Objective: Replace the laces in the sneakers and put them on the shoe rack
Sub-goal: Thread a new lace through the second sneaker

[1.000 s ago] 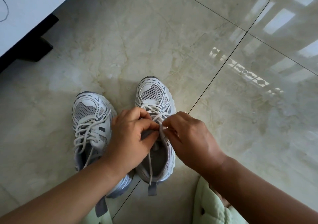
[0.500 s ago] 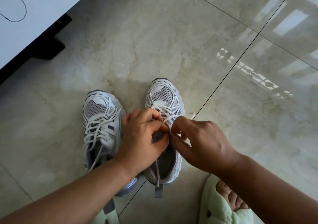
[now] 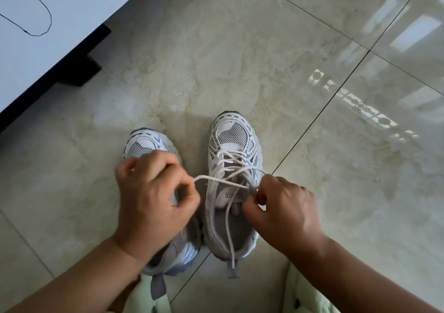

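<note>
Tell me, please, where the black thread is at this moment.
In the head view, the black thread lies as a loop on the white surface in the top left corner, far from both sneakers on the floor.

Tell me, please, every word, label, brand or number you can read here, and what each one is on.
Tongue label of the right sneaker: one line of dark capital letters, seen upside down and blurred; it cannot be read with confidence.
Left sneaker: no text shows; the left hand covers most of it.
White cabinet: a thin dark looped line, no lettering.
</note>
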Motion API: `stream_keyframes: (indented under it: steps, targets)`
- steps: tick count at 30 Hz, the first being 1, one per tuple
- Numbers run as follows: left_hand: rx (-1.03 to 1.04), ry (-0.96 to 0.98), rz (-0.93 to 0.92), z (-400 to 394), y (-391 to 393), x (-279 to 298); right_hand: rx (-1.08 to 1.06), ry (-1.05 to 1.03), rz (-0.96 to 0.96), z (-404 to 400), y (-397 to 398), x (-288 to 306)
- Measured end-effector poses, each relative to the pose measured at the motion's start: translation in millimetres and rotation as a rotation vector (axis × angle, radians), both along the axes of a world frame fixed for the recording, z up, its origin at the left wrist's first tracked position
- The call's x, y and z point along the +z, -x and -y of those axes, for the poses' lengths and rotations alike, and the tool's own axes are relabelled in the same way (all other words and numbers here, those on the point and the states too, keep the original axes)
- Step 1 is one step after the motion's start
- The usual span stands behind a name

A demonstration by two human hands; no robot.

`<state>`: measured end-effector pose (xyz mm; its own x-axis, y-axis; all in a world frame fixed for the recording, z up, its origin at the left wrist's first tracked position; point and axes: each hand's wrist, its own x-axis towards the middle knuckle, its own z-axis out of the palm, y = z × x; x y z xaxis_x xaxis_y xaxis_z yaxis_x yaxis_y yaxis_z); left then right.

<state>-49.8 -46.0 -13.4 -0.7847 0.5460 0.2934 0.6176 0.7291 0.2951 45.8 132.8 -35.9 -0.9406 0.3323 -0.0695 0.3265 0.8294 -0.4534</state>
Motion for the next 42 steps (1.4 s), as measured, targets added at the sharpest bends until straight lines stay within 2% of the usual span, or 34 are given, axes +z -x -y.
stream_keyframes:
  steps: [4, 8, 12, 14, 20, 24, 27, 32, 35, 39, 42]
  targets:
    - [0.09, 0.125, 0.137, 18, 15, -1, -0.032, 0.08, -0.002, 4, -3, 0]
    - [0.04, 0.102, 0.269, -2, 8, 6, -0.084, 0.157, 0.021, 5, 0, 0]
    - [-0.237, 0.105, 0.147, -38, -10, 6, -0.128, 0.262, 0.013, 2, 1, 0]
    - [-0.26, 0.121, 0.127, -48, -14, 1, -0.15, 0.293, -0.02, 2, 1, -2]
    - [-0.333, 0.176, 0.221, -44, -4, -10, -0.167, 0.388, -0.074, 2, -5, -2]
    - [-0.176, 0.073, 0.169, -34, 2, 1, -0.223, 0.432, -0.013, 2, -3, 1]
    - [-0.051, 0.08, 0.127, -13, 12, 6, -0.264, 0.459, -0.003, 1, -3, 2]
    - [0.041, 0.095, 0.158, 6, 13, 6, -0.288, 0.449, 0.008, 3, -3, 4]
    - [-0.101, 0.016, 0.282, 3, 10, 8, -0.212, 0.41, -0.049, 2, -4, 2]
    - [-0.387, -0.079, 0.621, -3, 5, 10, 0.066, 0.341, -0.186, -2, 0, 1]
    - [-0.446, -0.063, 0.705, -8, 2, 7, 0.124, 0.31, -0.186, -3, 1, -1]
